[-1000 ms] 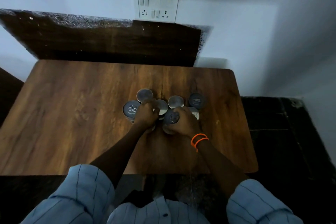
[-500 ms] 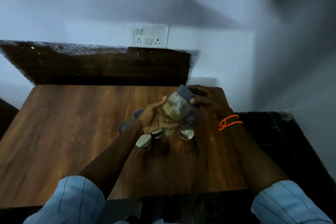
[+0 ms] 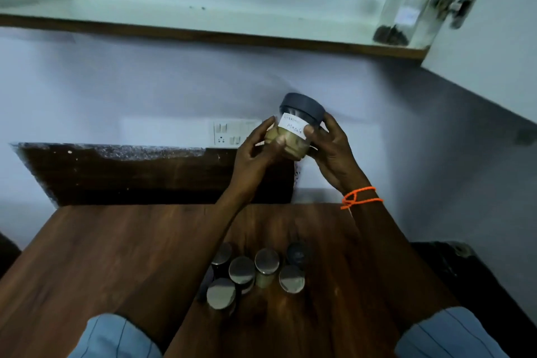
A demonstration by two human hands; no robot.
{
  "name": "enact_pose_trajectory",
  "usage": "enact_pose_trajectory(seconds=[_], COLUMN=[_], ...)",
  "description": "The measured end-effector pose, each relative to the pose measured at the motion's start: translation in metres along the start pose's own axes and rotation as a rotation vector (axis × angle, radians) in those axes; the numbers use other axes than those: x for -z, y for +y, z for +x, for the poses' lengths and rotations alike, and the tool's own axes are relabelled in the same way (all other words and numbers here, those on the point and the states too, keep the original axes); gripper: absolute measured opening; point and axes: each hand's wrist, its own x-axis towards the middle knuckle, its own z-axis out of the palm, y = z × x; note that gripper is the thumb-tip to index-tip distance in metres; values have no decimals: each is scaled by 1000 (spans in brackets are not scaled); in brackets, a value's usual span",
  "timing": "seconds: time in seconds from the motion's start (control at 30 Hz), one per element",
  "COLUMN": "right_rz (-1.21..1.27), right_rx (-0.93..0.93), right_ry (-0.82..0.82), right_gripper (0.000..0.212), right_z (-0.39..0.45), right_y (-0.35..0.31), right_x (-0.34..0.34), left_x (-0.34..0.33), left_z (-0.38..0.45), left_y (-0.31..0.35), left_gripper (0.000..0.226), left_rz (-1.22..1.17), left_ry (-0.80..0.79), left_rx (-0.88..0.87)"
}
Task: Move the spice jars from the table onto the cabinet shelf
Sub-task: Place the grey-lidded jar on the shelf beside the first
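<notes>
I hold a clear spice jar (image 3: 293, 136) with a dark lid, a white handwritten label and tan contents in the air in front of the wall, tilted. My left hand (image 3: 257, 148) grips its left side and my right hand (image 3: 331, 148) grips its right side near the lid. Several more spice jars (image 3: 255, 273) with shiny round lids stand clustered on the wooden table (image 3: 101, 270) below my forearms. The white cabinet shelf (image 3: 203, 17) runs across the top of the view, with one glass jar (image 3: 406, 11) standing at its right end.
An open cabinet door (image 3: 494, 38) with a metal hinge hangs at the upper right. A switch and socket plate (image 3: 229, 132) sits on the wall behind the held jar. A dark ledge (image 3: 130, 174) runs behind the table. Dark floor lies to the right.
Both hands lifted one jar from the cluster on the table up to wall height. The view tilted upward, bringing the cabinet shelf and its jar into sight.
</notes>
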Motion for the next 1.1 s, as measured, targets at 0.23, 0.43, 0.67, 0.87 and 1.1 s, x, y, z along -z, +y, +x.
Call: enact_pose_trajectory(seconds=[0.23,0.43,0.67,0.87,1.1], right_rz=[11,-54,-40,-35,-76], right_rx=[212,312,389,429,451], right_ry=[-162,-283,-331,-339,-290], right_gripper=[106,102,99,99,96], right_z=[2,12,15,11,7], right_y=[-74,-116,-147,-165,-175], right_x=[-15,-22,-30,-32,-29], left_x=[4,7,0,-4,-9], left_z=[11,20,28,35,40], left_y=[61,102,128,139,140], left_gripper=[69,79,74,67,66], left_rz=[-248,-179,-265,-270,-307], left_ry=[5,52,58,59,32], left_rx=[-118,-277,-380,-409,-399])
